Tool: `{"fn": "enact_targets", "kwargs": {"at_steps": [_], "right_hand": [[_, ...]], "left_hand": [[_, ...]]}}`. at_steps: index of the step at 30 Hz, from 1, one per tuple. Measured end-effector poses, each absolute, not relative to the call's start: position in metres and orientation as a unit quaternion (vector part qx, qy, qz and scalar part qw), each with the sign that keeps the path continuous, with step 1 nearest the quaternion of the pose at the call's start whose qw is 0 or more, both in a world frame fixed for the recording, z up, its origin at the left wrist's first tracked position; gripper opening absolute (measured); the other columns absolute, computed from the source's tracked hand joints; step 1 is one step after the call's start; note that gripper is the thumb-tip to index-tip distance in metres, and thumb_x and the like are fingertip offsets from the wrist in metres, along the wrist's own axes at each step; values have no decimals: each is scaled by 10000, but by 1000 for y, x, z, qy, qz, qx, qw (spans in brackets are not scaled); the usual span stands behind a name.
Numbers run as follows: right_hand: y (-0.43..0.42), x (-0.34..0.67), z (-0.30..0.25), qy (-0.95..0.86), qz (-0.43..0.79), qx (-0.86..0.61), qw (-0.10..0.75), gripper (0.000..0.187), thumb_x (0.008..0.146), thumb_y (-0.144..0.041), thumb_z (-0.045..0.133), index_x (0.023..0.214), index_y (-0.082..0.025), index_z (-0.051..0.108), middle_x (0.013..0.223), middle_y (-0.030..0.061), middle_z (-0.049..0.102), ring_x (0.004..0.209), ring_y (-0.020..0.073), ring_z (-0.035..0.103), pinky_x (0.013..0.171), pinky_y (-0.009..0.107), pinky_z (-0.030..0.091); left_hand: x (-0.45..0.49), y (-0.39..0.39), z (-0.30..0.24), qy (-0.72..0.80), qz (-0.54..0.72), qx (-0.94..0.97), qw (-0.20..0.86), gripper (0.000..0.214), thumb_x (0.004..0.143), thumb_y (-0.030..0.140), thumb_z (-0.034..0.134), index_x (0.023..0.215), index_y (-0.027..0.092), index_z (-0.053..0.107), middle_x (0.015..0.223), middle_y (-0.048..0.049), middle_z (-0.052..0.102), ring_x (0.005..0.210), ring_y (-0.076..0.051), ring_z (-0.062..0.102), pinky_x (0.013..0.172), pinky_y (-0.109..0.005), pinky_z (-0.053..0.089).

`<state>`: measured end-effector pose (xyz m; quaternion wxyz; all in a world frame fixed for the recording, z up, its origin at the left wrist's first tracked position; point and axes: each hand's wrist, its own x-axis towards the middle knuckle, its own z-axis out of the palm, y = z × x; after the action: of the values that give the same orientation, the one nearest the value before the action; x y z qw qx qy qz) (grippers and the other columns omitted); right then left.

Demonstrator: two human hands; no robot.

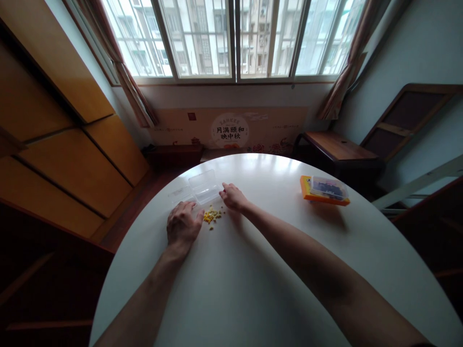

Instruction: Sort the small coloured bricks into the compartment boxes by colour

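Note:
A small heap of yellow and pale green bits [211, 216], too small to name, lies on the white round table [231, 279]. Just left of the heap, my left hand [183, 224] rests palm down with its thumb apart from the fingers. Beyond the heap is a clear plastic box [207, 188] with its lid [181, 194] folded out to the left, partly behind my left hand. My right hand [233, 196] is at the box's right edge, fingertips pinched together. What they hold, if anything, I cannot make out.
On the table's right side is an orange box [307, 190] with a clear case [329, 188] of dark pieces on top. A wooden stool or side table [340, 146] stands past the table at right. Wooden cabinets [72, 159] line the left, windows [235, 38] the far wall.

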<state>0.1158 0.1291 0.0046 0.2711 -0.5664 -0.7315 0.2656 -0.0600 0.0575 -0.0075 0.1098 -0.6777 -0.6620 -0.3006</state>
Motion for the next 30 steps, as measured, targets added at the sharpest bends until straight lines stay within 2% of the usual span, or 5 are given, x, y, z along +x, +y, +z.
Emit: {"fn": "enact_targets", "kwargs": {"at_steps": [7, 16, 21, 26, 30], "right_hand": [[65, 193, 7, -758, 291, -438, 386, 418, 860, -262, 566, 1276, -223, 546, 1086, 59, 569, 655, 108, 504, 745, 301, 480], [55, 382, 52, -730, -91, -623, 268, 781, 684, -529, 729, 1354, -209, 485, 1292, 175, 514, 1175, 369, 456, 959, 523, 390], [58, 438, 40, -728, -6, -671, 143, 823, 655, -518, 717, 1359, -163, 480, 1199, 175, 578, 1105, 357, 528, 947, 484, 415], [44, 399, 41, -729, 18, -624, 280, 733, 688, -419, 726, 1344, -183, 501, 1148, 138, 542, 1093, 326, 519, 982, 474, 402], [26, 315, 33, -742, 227, -513, 368, 701, 708, -424, 739, 1342, -242, 499, 1156, 96, 500, 1030, 257, 552, 923, 425, 465]], "left_hand": [[-48, 53, 1, -643, -323, -684, 119, 264, 801, 362, 535, 937, 175, 661, 1153, -129, 625, 1117, -330, 542, 956, -481, 419], [-27, 41, 8, -585, -365, -711, 139, 215, 825, 327, 551, 944, 177, 650, 1132, -112, 622, 1110, -313, 536, 936, -459, 403], [-19, 35, 11, -537, -369, -745, 142, 186, 857, 299, 540, 962, 174, 628, 1133, -102, 612, 1138, -293, 527, 959, -444, 401], [-8, 24, 18, -449, -400, -792, 107, 194, 862, 286, 569, 1029, 189, 587, 1159, -102, 587, 1118, -269, 536, 955, -434, 437], [5, 11, 18, -331, -373, -866, 33, 541, 799, 432, 666, 1250, 201, 476, 1331, -151, 469, 1210, -301, 479, 981, -451, 447]]}}
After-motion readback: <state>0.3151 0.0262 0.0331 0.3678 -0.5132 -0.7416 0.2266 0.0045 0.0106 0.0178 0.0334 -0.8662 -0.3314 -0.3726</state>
